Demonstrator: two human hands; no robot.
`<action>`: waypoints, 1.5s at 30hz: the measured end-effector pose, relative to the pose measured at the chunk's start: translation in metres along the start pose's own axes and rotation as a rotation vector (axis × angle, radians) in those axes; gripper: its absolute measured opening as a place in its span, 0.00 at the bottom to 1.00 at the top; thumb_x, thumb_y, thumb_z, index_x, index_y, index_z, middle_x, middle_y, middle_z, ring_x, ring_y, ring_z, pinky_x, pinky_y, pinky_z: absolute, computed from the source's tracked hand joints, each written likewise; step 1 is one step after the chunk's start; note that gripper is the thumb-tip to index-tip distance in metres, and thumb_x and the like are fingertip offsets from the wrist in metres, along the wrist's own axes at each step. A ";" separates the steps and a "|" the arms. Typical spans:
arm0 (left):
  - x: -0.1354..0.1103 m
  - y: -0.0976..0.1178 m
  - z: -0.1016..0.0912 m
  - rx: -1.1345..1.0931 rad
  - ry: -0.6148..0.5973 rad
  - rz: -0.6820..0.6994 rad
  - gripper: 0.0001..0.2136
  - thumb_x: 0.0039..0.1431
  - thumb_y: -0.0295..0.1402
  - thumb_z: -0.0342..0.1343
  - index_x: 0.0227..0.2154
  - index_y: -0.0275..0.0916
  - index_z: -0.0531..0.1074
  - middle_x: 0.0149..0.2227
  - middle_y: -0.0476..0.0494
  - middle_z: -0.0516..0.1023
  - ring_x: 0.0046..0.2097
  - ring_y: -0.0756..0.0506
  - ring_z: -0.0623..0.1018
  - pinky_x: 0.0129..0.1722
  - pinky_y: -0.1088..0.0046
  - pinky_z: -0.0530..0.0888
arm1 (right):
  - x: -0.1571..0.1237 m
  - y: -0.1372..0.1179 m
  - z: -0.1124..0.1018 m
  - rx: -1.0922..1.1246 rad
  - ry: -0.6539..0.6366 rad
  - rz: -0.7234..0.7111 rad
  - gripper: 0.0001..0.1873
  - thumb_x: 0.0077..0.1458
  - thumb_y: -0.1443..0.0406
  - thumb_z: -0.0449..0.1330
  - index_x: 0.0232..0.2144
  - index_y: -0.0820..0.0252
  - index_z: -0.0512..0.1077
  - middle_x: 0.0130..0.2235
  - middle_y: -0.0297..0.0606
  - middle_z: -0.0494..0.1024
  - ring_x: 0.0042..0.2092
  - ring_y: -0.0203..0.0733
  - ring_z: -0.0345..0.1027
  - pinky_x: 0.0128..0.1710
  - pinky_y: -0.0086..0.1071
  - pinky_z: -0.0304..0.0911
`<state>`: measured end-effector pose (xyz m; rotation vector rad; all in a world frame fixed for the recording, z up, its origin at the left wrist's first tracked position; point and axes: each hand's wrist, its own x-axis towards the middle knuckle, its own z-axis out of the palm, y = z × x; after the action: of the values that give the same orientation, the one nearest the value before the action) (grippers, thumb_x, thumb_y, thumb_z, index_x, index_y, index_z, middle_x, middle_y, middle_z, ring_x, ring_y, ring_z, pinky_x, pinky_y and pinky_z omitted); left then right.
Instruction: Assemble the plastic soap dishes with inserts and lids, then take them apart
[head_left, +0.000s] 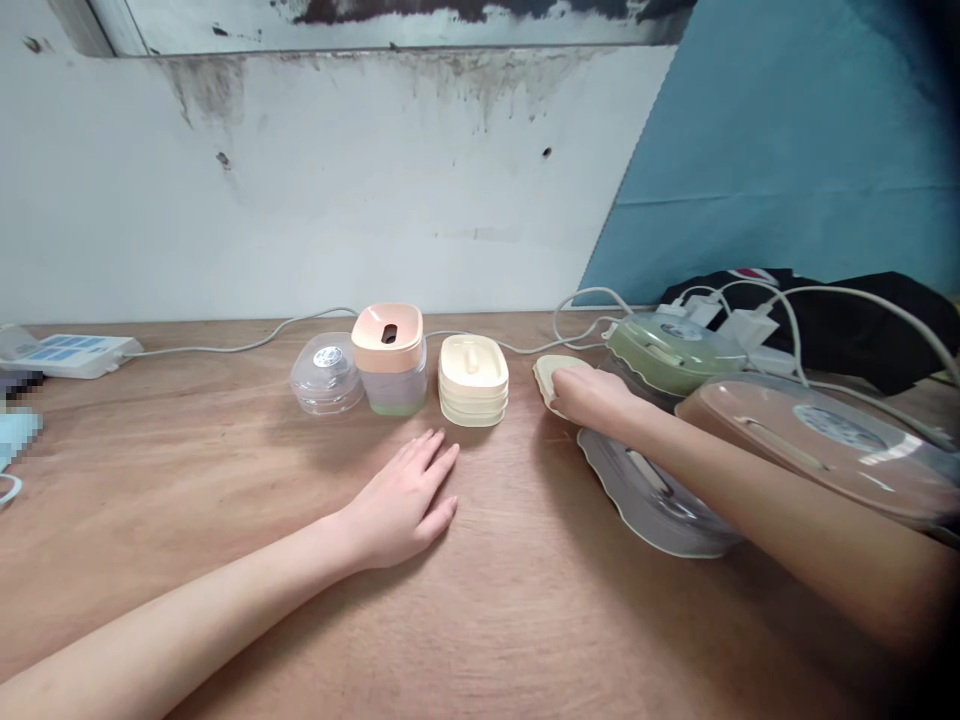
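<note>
Stack of cream rounded-square plastic lids (472, 385) stands mid-worktop (525, 620). Left hand (401, 505) lies flat, palm down, just in front of the stack, grip open and holding nothing. Right hand (596, 398) is just right of the stack, fingers laid over a single cream plastic lid (546, 372); whether the grip is closed on it, cannot tell. Touching the stack's left side: clear tub with peach lid (390, 355), then a small clear round-cornered container (328, 375). Well right of the stack: green-lidded clear box (667, 350).

Wooden tabletop (525, 620); stained white wall (337, 200) behind; blue sheet (787, 150) at right.
</note>
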<state>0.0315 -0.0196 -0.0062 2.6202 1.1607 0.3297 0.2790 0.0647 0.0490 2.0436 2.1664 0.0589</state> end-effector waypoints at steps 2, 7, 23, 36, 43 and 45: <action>0.000 0.000 0.000 0.001 0.012 0.004 0.24 0.61 0.36 0.45 0.58 0.28 0.56 0.62 0.26 0.51 0.64 0.35 0.51 0.60 0.52 0.55 | 0.001 0.000 -0.001 -0.009 -0.007 0.017 0.16 0.57 0.61 0.55 0.47 0.62 0.66 0.46 0.41 0.71 0.43 0.41 0.68 0.41 0.40 0.67; -0.001 0.000 -0.001 -0.055 0.070 0.026 0.26 0.59 0.33 0.46 0.59 0.27 0.52 0.63 0.27 0.50 0.64 0.37 0.52 0.60 0.56 0.57 | -0.004 0.004 -0.015 0.014 0.185 0.019 0.08 0.56 0.68 0.54 0.34 0.66 0.73 0.38 0.46 0.76 0.42 0.46 0.70 0.39 0.37 0.65; -0.009 -0.001 -0.011 -0.347 0.584 -0.042 0.25 0.60 0.39 0.46 0.59 0.39 0.52 0.61 0.38 0.56 0.61 0.38 0.57 0.60 0.58 0.57 | -0.084 -0.036 0.034 0.479 0.492 -1.228 0.12 0.59 0.71 0.50 0.45 0.63 0.67 0.38 0.42 0.77 0.44 0.40 0.68 0.50 0.39 0.64; -0.012 -0.029 -0.024 -0.220 -0.060 0.148 0.44 0.48 0.39 0.60 0.62 0.40 0.39 0.64 0.33 0.48 0.64 0.34 0.49 0.59 0.51 0.55 | -0.080 -0.033 0.056 0.538 0.344 -0.847 0.27 0.54 0.63 0.56 0.55 0.62 0.56 0.55 0.54 0.58 0.58 0.53 0.53 0.52 0.47 0.60; -0.010 -0.025 -0.019 -0.232 -0.039 0.110 0.42 0.48 0.41 0.61 0.61 0.36 0.43 0.62 0.30 0.51 0.63 0.36 0.53 0.59 0.53 0.57 | -0.078 -0.035 0.057 0.550 0.246 -0.768 0.40 0.53 0.56 0.56 0.61 0.59 0.42 0.59 0.54 0.58 0.58 0.53 0.56 0.53 0.47 0.60; -0.009 -0.024 -0.019 -0.240 -0.040 0.112 0.43 0.47 0.42 0.61 0.61 0.35 0.44 0.62 0.29 0.51 0.63 0.35 0.53 0.59 0.53 0.57 | -0.078 -0.035 0.056 0.543 0.252 -0.781 0.40 0.53 0.57 0.55 0.61 0.60 0.41 0.58 0.55 0.57 0.57 0.53 0.57 0.53 0.47 0.60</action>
<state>0.0029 -0.0078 0.0031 2.4734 0.9017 0.4098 0.2567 -0.0197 -0.0040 1.2522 3.2595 -0.4262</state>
